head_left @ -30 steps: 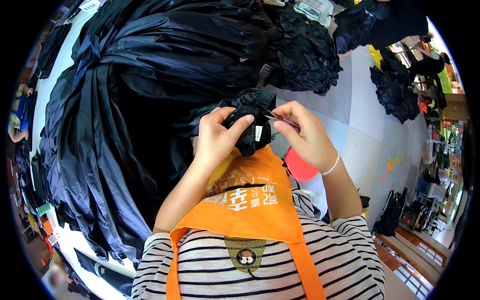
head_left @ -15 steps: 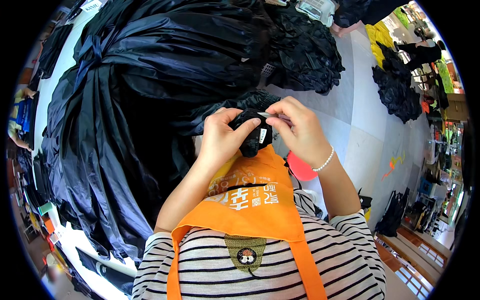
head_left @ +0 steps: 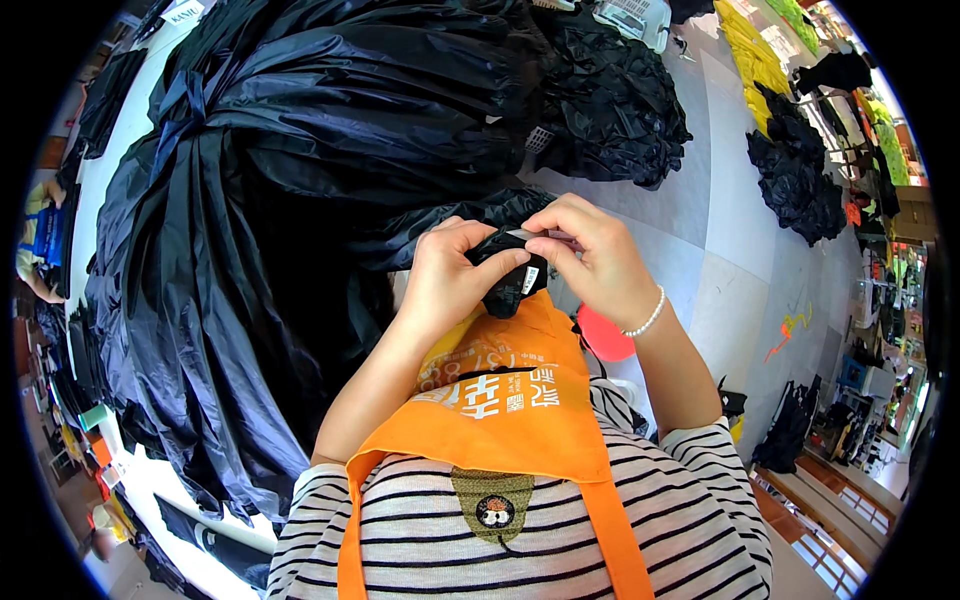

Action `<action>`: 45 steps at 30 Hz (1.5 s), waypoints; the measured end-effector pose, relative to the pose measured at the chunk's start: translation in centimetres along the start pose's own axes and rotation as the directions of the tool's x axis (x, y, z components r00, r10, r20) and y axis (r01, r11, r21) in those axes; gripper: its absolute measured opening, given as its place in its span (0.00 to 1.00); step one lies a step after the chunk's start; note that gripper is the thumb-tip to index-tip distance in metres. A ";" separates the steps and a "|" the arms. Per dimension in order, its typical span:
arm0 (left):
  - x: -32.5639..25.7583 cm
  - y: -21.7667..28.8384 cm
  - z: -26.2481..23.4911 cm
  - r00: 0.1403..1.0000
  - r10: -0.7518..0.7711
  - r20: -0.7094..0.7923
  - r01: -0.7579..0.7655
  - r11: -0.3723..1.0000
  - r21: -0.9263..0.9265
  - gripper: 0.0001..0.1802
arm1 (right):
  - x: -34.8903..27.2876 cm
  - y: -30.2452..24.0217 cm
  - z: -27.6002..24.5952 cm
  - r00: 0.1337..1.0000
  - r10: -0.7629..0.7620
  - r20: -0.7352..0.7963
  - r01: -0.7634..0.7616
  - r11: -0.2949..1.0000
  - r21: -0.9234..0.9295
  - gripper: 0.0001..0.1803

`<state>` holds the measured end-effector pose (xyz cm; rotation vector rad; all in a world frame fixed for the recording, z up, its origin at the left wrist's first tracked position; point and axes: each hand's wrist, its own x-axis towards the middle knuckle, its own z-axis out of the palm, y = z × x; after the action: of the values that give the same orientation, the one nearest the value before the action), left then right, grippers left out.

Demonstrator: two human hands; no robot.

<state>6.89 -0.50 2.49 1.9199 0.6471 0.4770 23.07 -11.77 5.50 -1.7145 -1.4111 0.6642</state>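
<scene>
My left hand pinches the waistband-like edge of a black garment between thumb and fingers, just above my lap. A small white label shows on the cloth below the pinch. In my right hand, closed, is a slim silver tool whose tip lies against the black cloth beside my left thumb. My fingers cover most of that tool, so its exact kind cannot be made out. The garment's gathered black cloth runs back toward the large heap on the left.
A big heap of shiny black garments fills the left side. Another black pile lies ahead beside a grey plastic basket. An orange apron covers my lap, and a red round seat shows under my right forearm.
Both hands stay close together at the cloth, with the silver tool's tip shifted slightly along its edge. At the top right, a person's arm near the basket has gone out of view.
</scene>
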 end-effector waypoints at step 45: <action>-6.6 -6.6 -8.2 0.884 -0.049 0.466 -0.244 0.801 0.547 0.18 | -0.3 -4.1 21.2 0.279 -0.154 0.948 0.238 0.967 0.087 0.17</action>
<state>-4.57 3.37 -0.39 2.5589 0.3958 -0.1675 3.76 -6.55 -2.54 -1.0466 -2.4298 1.6936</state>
